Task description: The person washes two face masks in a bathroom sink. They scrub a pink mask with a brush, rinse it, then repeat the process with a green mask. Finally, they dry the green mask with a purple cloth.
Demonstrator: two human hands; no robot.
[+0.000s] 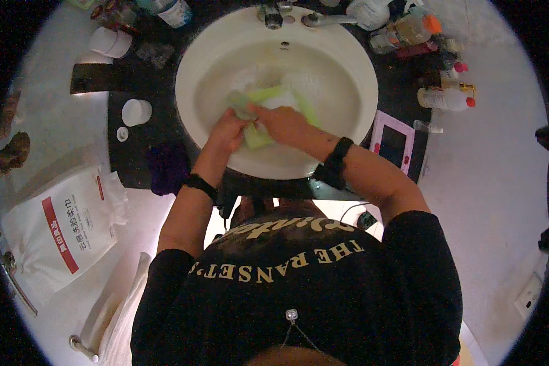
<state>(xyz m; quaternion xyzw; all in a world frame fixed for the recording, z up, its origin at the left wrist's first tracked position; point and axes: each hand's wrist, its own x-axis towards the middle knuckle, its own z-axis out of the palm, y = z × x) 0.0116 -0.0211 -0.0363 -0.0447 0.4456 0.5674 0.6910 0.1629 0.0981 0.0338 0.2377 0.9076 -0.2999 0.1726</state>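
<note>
Both hands are over the cream oval sink (192, 79). My left hand (229, 129), at the left of the bowl, is closed on a small pale grey-green thing (240, 104), blurred, its kind unclear. My right hand (280, 125) reaches in from the right; its closed fingers meet the left hand's at that same thing. Beneath them in the bowl lies a yellow-green squarish thing (259, 139) with a whitish middle, partly covered by my hands. I cannot tell whether it is a cloth or a shallow tray.
A faucet (273, 18) stands at the sink's far edge. Several bottles (402, 33) crowd the right side. A pink-framed dark panel (391, 143) lies right of the bowl. On the left are a white jar (136, 112), a dark purple cloth (168, 168) and a hanging white bag (61, 232).
</note>
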